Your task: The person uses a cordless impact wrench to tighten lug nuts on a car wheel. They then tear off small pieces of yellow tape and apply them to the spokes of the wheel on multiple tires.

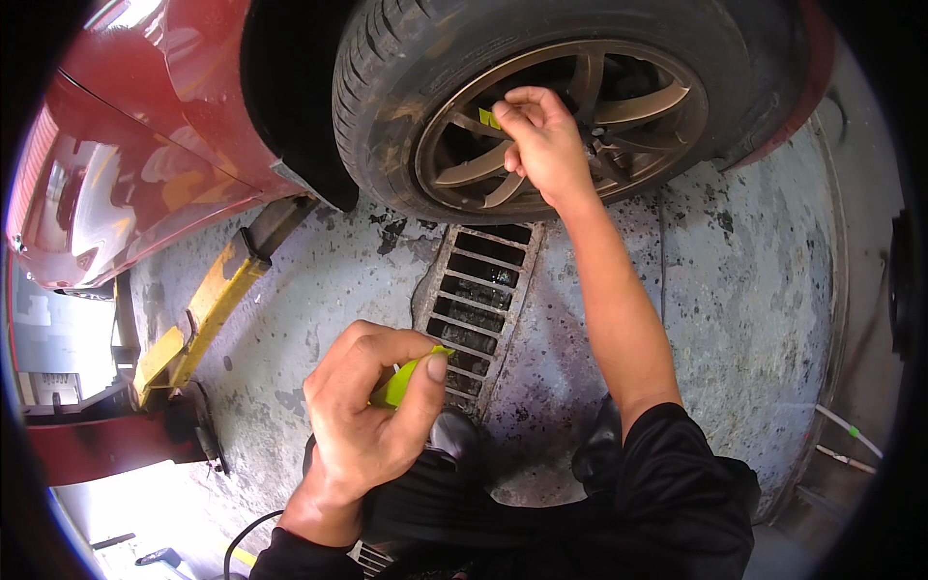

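Observation:
A red car's wheel with a bronze multi-spoke rim (633,106) and a dirty black tyre (387,87) fills the top of the head view. My right hand (543,140) reaches up to the rim and pinches a small yellow-green piece (490,118) against a spoke. Lower down, near my knees, my left hand (367,416) is closed around a yellow-green object (398,385), thumb pressed on its tip; most of it is hidden in my fist.
A metal drain grate (478,300) lies in the stained concrete floor under the wheel. A yellow lift arm (208,309) reaches under the red car body (145,164) at left. My black-clad knees (667,493) are at the bottom. A thin cable (246,541) runs at lower left.

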A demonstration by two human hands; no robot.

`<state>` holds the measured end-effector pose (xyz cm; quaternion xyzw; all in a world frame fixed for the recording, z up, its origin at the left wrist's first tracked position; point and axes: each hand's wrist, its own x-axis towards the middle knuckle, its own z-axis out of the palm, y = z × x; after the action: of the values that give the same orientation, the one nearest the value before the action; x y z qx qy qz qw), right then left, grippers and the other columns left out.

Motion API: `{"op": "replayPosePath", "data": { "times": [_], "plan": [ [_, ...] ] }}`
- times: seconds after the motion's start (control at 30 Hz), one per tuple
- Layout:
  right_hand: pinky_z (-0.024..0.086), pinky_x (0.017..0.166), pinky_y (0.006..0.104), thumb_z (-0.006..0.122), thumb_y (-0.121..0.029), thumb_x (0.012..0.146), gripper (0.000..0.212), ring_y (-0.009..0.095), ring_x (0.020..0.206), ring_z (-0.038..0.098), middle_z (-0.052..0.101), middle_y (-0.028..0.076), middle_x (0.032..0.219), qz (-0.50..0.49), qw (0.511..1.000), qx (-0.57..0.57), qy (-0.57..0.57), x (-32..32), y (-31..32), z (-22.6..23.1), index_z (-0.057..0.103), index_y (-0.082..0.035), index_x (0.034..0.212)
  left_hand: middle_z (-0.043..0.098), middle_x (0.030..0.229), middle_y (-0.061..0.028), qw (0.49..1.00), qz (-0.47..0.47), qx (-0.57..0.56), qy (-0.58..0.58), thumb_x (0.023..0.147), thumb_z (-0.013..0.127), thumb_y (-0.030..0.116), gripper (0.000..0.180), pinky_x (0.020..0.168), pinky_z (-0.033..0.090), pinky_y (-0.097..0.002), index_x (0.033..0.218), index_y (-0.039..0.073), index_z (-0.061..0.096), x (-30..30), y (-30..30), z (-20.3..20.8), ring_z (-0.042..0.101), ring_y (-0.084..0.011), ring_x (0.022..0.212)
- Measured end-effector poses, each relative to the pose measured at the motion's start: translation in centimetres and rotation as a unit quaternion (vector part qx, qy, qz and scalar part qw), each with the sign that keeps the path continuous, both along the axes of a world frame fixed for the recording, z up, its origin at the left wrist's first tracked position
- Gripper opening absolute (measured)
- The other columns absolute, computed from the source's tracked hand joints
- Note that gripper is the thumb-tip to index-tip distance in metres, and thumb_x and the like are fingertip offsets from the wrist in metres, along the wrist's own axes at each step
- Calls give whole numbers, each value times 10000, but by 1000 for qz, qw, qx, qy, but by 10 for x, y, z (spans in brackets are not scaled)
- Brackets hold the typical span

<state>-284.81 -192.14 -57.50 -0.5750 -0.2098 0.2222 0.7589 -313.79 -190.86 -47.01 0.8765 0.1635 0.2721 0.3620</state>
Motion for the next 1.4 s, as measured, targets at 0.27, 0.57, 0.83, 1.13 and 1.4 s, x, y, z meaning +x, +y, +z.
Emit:
{"op": "replayPosePath", "data": {
  "times": [0.27, 0.57, 0.83, 1.13, 1.4],
  "plan": [
    [486, 467, 285, 725, -152, 941, 287, 117, 552, 596, 691, 101, 1021, -52, 995, -30, -86, -5, 13, -15, 606, 5, 1150, 664, 825, -87, 1000, -7, 1, 4, 847, 766, 22, 108, 576, 470, -291, 934, 17, 702, 1, -4, 0, 605, -174, 641],
    [509, 544, 267, 719, -168, 948, 297, 127, 593, 606, 695, 92, 1049, -58, 994, -24, -85, 1, 7, -17, 606, -3, 1168, 653, 897, -72, 999, 42, -25, 9, 879, 731, 1, 175, 657, 460, -253, 1048, 9, 687, 5, 0, -5, 558, -137, 685],
    [385, 515, 208, 707, -168, 966, 362, 3, 586, 460, 624, -9, 885, -64, 986, 115, -99, -56, -20, -3, 581, -13, 1268, 595, 856, 13, 982, 81, -145, 89, 858, 721, -68, 846, 671, 400, -195, 1578, 53, 292, 4, 1, -6, 474, -43, 713],
    [538, 711, 318, 794, -58, 689, 310, 205, 839, 660, 684, 85, 1021, 279, 888, 20, -365, -97, -62, 53, 754, -37, 996, 662, 837, -55, 981, 69, -132, 123, 850, 737, -25, 790, 612, 467, -265, 1524, 44, 331, 3, 9, -6, 545, -113, 625],
    [549, 701, 344, 768, -6, 696, 161, 256, 824, 694, 689, 102, 922, 314, 860, -4, -402, -97, -58, 49, 739, -24, 854, 649, 815, -35, 976, 99, -130, 146, 831, 771, -17, 570, 592, 442, -244, 1345, 36, 530, 7, 4, -1, 504, -73, 629]
  ]
}}
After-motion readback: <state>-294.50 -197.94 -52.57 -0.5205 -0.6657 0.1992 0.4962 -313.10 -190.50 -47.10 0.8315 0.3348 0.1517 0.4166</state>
